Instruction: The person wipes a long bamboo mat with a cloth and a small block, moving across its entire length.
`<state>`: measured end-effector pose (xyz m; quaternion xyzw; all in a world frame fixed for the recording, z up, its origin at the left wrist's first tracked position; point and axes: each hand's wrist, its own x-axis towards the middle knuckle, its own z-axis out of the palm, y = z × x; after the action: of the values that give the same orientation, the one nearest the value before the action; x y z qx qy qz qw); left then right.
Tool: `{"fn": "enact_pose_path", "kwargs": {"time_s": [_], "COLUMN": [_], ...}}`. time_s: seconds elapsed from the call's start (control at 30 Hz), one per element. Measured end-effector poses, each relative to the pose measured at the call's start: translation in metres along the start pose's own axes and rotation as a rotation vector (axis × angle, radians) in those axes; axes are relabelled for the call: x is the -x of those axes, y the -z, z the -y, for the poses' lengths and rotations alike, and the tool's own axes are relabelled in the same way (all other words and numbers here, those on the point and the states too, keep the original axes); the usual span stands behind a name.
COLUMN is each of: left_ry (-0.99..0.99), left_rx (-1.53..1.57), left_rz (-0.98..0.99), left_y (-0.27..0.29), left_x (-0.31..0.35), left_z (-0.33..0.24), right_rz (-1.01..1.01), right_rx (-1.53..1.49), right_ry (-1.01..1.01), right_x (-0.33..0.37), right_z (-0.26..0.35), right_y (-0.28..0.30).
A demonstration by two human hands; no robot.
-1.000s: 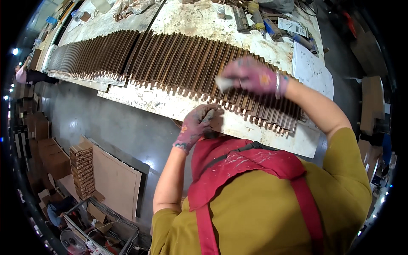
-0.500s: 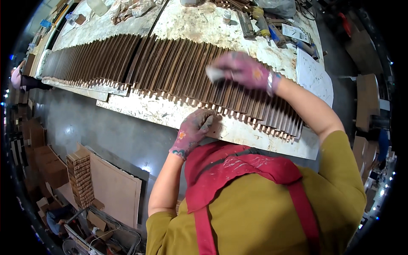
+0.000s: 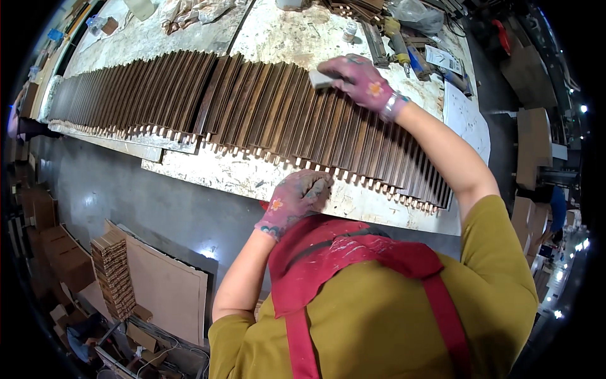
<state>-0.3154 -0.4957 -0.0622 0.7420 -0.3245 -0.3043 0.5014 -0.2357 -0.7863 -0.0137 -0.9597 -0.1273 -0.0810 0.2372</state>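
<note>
A long row of dark brown wooden slats [image 3: 278, 114] lies side by side across the table, pale dowel-like pegs [image 3: 271, 158] sticking out at their near ends. My right hand [image 3: 363, 82], in a pink flowered glove, grips a pale sanding block [image 3: 320, 79] at the far ends of the slats, right of the middle. Close to the table's near edge, my left hand [image 3: 297, 196] rests with curled fingers just short of the pegs. Its glove is pink and stained grey, and whatever its fingers may hold is hidden.
The paint-stained white table [image 3: 196, 164] carries a small jar [image 3: 349, 31], tools [image 3: 398, 44] and a clear plastic bag [image 3: 420, 16] at the back right. A paper sheet [image 3: 464, 120] lies on the right. Below left stand a stack of wooden pieces [image 3: 113, 271] and a large board [image 3: 164, 278].
My right hand has moved away from me with the sanding block, from over the middle of the slats to their far ends. My left hand stays curled by the near edge.
</note>
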Motion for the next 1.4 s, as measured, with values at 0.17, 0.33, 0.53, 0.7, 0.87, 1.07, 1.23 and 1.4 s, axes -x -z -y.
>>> {"fn": "enact_pose_path", "kwargs": {"time_s": [0.17, 0.33, 0.53, 0.7, 0.87, 1.07, 1.23, 1.4], "left_ry": [0.000, 0.000, 0.000, 0.005, 0.063, 0.040, 0.039, 0.062], "left_rx": [0.027, -0.061, -0.006, 0.004, 0.029, 0.081, 0.008, -0.006], "left_rz": [-0.029, -0.066, -0.072, -0.083, -0.105, -0.168, -0.181, -0.195], "left_y": [0.000, -0.001, 0.003, -0.002, -0.006, -0.012, -0.010, -0.011], "left_x": [0.001, 0.001, 0.005, 0.003, 0.003, 0.005, 0.005, 0.006], "left_z": [0.010, 0.002, -0.005, -0.003, -0.003, 0.001, -0.004, -0.004], "right_rz": [0.071, 0.398, 0.300, 0.304, 0.086, 0.517, 0.296, 0.271], "right_rx": [0.179, -0.561, -1.455, -0.722, 0.131, -0.008, 0.000, 0.330], "right_ry": [0.199, -0.071, -0.595, -0.288, 0.200, 0.420, 0.024, 0.052], "right_x": [0.051, 0.069, 0.044, 0.001, -0.043, 0.048, -0.041, -0.040], "right_z": [0.044, 0.037, 0.025, 0.001, 0.008, 0.052, 0.031, 0.034], "right_y": [-0.005, 0.032, 0.035, 0.014, -0.029, 0.034, 0.006, -0.028]}}
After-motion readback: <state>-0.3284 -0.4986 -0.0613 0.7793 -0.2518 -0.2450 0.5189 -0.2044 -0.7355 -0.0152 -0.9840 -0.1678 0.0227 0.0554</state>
